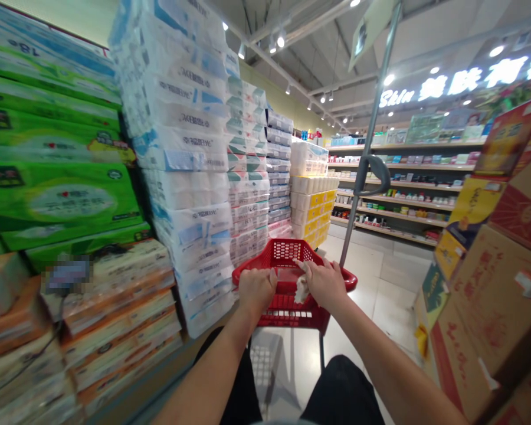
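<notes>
In front of me stands a red plastic shopping cart (287,319) with a perforated basket. My left hand (257,288) is closed over the near side of its handle, left of the middle. On the right, my right hand (325,284) is closed over the same handle. A crumpled whitish cloth or tissue (301,290) pokes out from beneath that hand's fingers. Both forearms reach forward over my dark-clad knees. What I can see of the basket's inside holds no goods, though my hands hide part of it.
Tall stacks of wrapped toilet paper (192,141) line the left, beside green tissue packs (66,195). Cartons (482,295) rise close on the right. A metal pole (376,112) with a grey hook stands ahead right. Shelves of small goods (398,183) span the back, beyond pale floor tiles (363,277).
</notes>
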A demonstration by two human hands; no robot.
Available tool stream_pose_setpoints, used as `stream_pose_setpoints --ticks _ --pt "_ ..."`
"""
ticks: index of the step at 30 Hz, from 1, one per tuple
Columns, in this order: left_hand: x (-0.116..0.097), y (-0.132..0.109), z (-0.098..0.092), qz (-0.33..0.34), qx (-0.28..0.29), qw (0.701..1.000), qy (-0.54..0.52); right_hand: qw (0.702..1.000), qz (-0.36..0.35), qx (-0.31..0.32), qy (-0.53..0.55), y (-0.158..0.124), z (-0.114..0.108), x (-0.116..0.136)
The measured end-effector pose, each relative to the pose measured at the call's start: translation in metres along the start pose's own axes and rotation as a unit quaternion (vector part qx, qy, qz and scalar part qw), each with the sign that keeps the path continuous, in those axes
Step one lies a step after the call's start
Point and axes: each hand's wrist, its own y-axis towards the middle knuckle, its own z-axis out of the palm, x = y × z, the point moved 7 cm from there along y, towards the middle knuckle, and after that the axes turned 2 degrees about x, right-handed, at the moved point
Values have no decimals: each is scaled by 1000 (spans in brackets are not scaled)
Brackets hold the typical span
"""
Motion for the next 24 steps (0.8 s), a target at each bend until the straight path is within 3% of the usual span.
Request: stream_pose_setpoints --ticks 3,6,8,11,14,16,21,24 --pt "3 -1 -2 -5 2 1000 2 997 -8 -76 14 -17 3 4" --pt "6 -2 -3 -4 1 1000 1 995 -12 -99 22 -24 6 7" --pt "7 -2 -4 -1 -3 1000 3 997 20 -63 28 -18 7 4" --pt "7 -2 -4 2 -8 1000 5 997 55 45 39 -1 9 -4" --pt "6 -3 -5 4 -14 1000 8 992 -5 127 18 13 10 -2" --pt "6 -3 -6 3 -19 1000 9 990 -41 135 1 14 10 0" --pt "10 -4 -7 -3 -31 1000 6 998 18 29 43 -2 6 2" --pt "13 -4 -6 -7 -34 999 -1 998 -6 -29 52 -12 2 13"
